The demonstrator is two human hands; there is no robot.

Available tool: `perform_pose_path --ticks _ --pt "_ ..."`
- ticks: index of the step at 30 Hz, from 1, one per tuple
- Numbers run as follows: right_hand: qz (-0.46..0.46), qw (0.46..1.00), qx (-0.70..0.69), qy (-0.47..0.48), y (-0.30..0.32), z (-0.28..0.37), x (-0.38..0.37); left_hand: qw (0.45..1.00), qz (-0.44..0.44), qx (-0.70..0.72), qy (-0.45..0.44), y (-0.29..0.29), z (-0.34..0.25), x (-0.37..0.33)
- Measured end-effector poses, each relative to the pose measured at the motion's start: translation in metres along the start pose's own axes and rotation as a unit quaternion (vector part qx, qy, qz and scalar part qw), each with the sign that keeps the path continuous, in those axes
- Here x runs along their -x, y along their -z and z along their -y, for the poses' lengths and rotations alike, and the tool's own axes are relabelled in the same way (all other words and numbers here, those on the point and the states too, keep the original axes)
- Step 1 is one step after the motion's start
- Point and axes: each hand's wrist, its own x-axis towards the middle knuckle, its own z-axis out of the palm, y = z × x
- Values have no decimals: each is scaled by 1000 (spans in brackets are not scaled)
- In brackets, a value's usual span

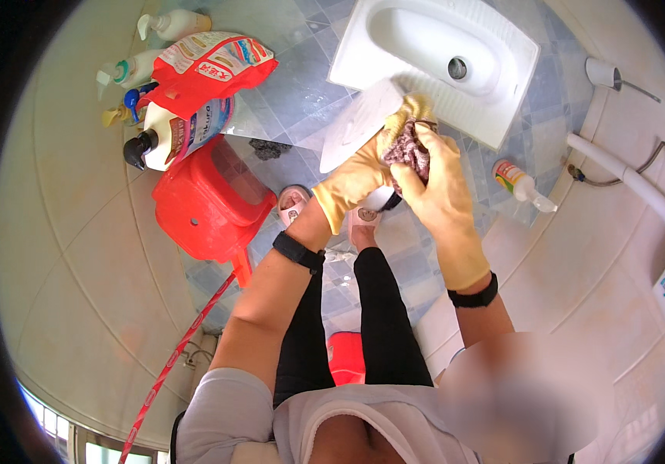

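Just before the squat toilet pan (348,54), catalogued from my remote station: one purple-brown cloth (409,155), bunched, set between two yellow-gloved hands; one pale flat panel (355,127), tilted, beside them.

Risks, as I judge them. Item: the panel could slip toward the pan or the tiled floor (286,39), should a smooth glove lose its hold on a wet edge; I cannot tell whether it touches the pan. Item: the cloth could drop, its bulk being gathered under few fingers. Item: the slippered feet (367,220) are near below, so a falling panel might strike them. Item: a wide elbow or step could tip the spray bottle (514,179) at right, or the red plastic stool (209,201) at left.

Pose. Right hand (444,185): forearm up from the lower right, wrist turned inward, thumb and fingers closed about the cloth. Left hand (359,182): arm slanting up and rightward, wrist bent toward the right hand, fingers partly behind the cloth; I cannot tell whether its grip takes in the panel. Black band (297,253) on the left wrist.
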Motion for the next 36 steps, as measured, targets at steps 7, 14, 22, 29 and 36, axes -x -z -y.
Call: perform_pose_path --ticks 7,14,22,29,36 --pt "5 982 89 -167 19 -44 -114 963 20 -223 150 -14 16 5" --pt "134 947 -40 -290 31 -18 -67 889 -84 -448 -37 -16 41 11" --pt "183 954 -4 -236 0 -36 -34 835 -154 -521 80 -28 62 27" --pt "100 878 -345 -316 -57 -130 -45 802 -71 -590 61 2 36 51" --pt "48 924 -248 -287 -6 -47 -9 955 -86 -281 35 -9 20 41"
